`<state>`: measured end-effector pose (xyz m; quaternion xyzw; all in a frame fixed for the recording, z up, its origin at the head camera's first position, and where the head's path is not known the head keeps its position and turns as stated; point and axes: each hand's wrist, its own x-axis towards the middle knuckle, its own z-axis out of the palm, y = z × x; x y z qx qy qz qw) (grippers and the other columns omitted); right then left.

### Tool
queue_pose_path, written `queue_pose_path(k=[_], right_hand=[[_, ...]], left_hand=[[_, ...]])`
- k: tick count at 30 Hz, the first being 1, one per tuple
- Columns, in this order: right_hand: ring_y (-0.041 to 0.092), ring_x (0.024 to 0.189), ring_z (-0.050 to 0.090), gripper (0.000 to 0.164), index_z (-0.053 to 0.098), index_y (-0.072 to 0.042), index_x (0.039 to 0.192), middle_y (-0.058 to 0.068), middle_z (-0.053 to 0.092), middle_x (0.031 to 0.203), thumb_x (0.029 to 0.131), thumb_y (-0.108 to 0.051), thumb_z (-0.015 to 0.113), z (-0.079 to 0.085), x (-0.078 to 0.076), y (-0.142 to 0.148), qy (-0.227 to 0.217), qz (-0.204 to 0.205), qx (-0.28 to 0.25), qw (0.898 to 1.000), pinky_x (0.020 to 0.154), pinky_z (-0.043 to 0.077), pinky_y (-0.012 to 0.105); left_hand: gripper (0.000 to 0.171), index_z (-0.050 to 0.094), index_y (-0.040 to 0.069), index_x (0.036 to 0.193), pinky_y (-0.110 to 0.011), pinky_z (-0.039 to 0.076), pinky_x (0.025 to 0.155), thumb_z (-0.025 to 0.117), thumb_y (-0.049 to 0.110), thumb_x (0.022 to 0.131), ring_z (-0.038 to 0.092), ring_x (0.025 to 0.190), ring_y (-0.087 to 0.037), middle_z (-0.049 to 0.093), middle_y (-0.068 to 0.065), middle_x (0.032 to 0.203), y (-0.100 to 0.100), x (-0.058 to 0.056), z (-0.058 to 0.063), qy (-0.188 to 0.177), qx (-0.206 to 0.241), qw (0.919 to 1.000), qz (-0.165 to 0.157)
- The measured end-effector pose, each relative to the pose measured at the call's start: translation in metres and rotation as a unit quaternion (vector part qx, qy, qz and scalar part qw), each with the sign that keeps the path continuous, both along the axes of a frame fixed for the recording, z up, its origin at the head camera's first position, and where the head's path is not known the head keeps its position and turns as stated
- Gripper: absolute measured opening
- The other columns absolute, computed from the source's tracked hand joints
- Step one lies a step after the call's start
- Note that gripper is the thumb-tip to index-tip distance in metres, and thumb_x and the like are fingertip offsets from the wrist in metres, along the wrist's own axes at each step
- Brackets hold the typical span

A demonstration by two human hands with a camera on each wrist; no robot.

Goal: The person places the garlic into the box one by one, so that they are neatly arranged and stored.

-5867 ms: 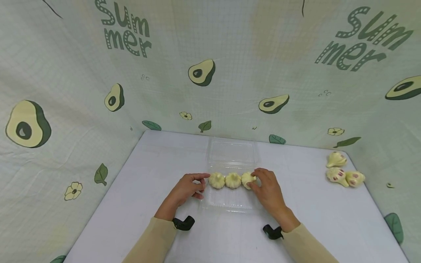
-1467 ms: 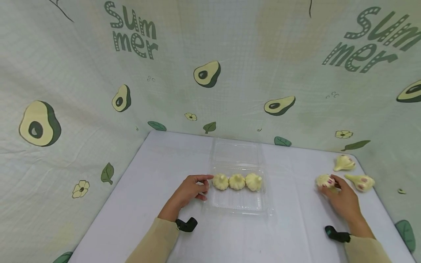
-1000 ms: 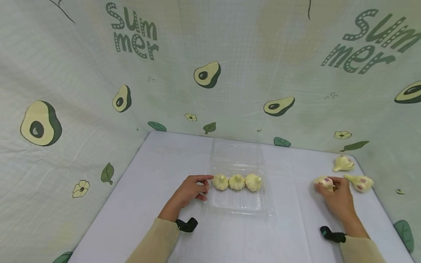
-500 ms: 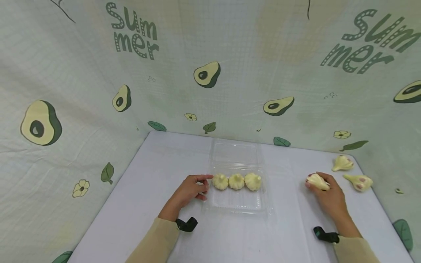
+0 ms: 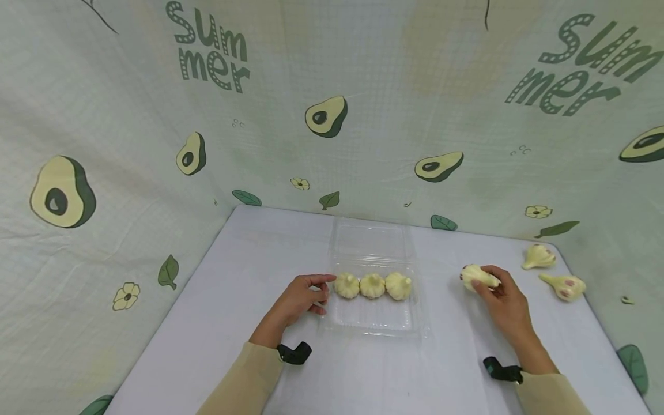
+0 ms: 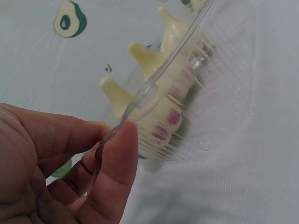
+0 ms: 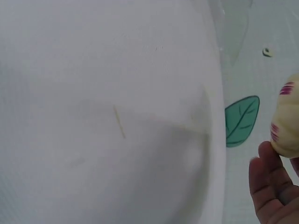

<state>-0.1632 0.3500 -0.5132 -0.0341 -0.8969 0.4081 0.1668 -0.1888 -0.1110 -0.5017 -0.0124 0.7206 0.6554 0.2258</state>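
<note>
A clear plastic clamshell box point(image 5: 370, 320) lies open in the middle of the table, its lid point(image 5: 370, 239) folded back toward the wall. Three garlic bulbs point(image 5: 372, 286) stand in a row inside it, stems up, purple patches on their lower sides in the left wrist view. My left hand point(image 5: 301, 297) pinches the box's left rim between thumb and finger, close by the leftmost bulb. Off to the right of the box, my right hand point(image 5: 505, 300) holds another garlic bulb point(image 5: 473, 276) above the table, stem toward the palm. Only part of that bulb point(image 7: 287, 121) shows at the right wrist view's edge.
Two more garlic bulbs, one farther back point(image 5: 539, 256) and one nearer point(image 5: 566, 286), lie at the table's right edge. White cloth covers the table point(image 5: 249, 242). A curtain point(image 5: 373, 115) printed with avocados closes off the back and sides.
My right hand has picked up a garlic bulb from the group at the right and carried it left and up. Earlier it was at the rightmost bulb in the box. My left hand stays put.
</note>
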Motion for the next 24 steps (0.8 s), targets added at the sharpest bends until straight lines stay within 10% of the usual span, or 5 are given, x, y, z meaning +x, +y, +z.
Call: queue_pose_path(k=[3, 12, 24], right_hand=[[-0.019, 0.093, 0.049, 0.038, 0.061, -0.005, 0.137, -0.030, 0.051, 0.119, 0.101, -0.012, 0.072, 0.000, -0.001, -0.008, 0.041, 0.021, -0.007, 0.999, 0.076, 0.041, 0.000], [-0.016, 0.100, 0.050, 0.048, 0.054, -0.009, 0.150, 0.018, 0.050, 0.146, 0.107, -0.026, 0.066, 0.014, 0.000, -0.022, -0.050, 0.049, -0.052, 0.996, 0.077, 0.048, 0.003], [-0.015, 0.104, 0.053, 0.057, 0.049, -0.013, 0.157, 0.020, 0.054, 0.147, 0.105, -0.028, 0.068, 0.025, 0.003, -0.039, -0.064, 0.043, -0.080, 0.994, 0.081, 0.052, 0.005]], left_hand=[[0.046, 0.068, 0.006, 0.141, -0.028, 0.062, 0.063, 0.065, -0.007, 0.097, 0.060, 0.078, -0.018, 0.058, -0.008, 0.102, 0.000, 0.000, 0.000, 0.001, 0.003, 1.0000, -0.001], [0.047, 0.067, 0.006, 0.141, -0.028, 0.061, 0.062, 0.064, -0.008, 0.096, 0.059, 0.078, -0.017, 0.058, -0.007, 0.100, -0.001, 0.000, -0.001, 0.004, 0.005, 1.0000, -0.004], [0.045, 0.069, 0.007, 0.140, -0.028, 0.061, 0.062, 0.065, -0.006, 0.097, 0.057, 0.082, -0.018, 0.058, -0.006, 0.100, 0.000, 0.001, -0.002, 0.007, -0.002, 1.0000, 0.002]])
